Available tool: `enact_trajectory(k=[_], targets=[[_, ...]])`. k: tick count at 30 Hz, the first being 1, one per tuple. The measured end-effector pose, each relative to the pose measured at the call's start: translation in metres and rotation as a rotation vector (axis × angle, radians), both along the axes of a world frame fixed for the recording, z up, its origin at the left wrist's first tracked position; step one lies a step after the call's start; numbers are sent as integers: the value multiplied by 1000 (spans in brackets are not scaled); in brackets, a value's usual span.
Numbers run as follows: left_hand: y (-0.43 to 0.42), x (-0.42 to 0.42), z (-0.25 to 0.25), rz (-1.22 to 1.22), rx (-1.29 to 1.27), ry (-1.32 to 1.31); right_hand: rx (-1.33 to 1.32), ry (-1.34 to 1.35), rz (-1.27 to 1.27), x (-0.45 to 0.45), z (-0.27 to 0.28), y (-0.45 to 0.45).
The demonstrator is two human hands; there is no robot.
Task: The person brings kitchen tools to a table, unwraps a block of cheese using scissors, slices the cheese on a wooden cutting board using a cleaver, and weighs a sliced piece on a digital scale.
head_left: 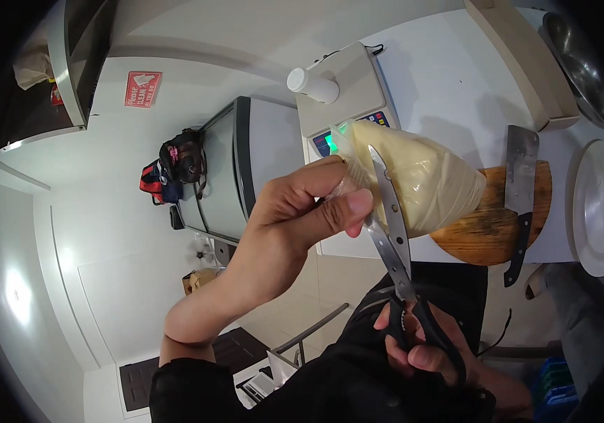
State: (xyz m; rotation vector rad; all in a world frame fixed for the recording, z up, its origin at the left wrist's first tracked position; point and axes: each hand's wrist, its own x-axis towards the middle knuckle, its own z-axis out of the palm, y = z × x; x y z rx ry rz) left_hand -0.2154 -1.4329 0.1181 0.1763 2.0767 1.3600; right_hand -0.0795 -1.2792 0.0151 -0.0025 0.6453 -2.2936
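My left hand (309,211) is closed on the gathered top of a plastic bag (425,176) filled with something pale yellow, thumb pressed against the fingers. My right hand (429,345) grips the black handles of a pair of scissors (404,282). The scissor blades are spread apart, pointing up beside the bag's neck, close to my left fingertips. Part of the bag's neck lies behind the upper blade and my left hand.
A digital scale (344,77) bears a white cylindrical container (312,85). A cleaver (521,169) lies over a round wooden board (475,236). Farther right are a white oval plate (598,211), a cardboard box (524,63) and a metal bowl (584,67). Another person's leg (580,303) shows below.
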Motion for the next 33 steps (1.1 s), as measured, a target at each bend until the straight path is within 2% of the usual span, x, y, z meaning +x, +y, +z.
enact_trajectory(k=[5, 12, 20, 24, 33], targets=[[1, 4, 0, 36, 10, -12, -80, 15, -22, 4, -5, 3], [-3, 6, -3, 60, 46, -35, 28, -73, 11, 7, 3, 5], [-5, 18, -2, 10, 70, -33, -23, 63, -90, 9, 1, -7], [-7, 26, -7, 25, 81, -15, -50, -9, -111, 12, 5, -11], [-14, 30, -11, 42, 88, 27, 50, 30, -49, 14, 6, -9]])
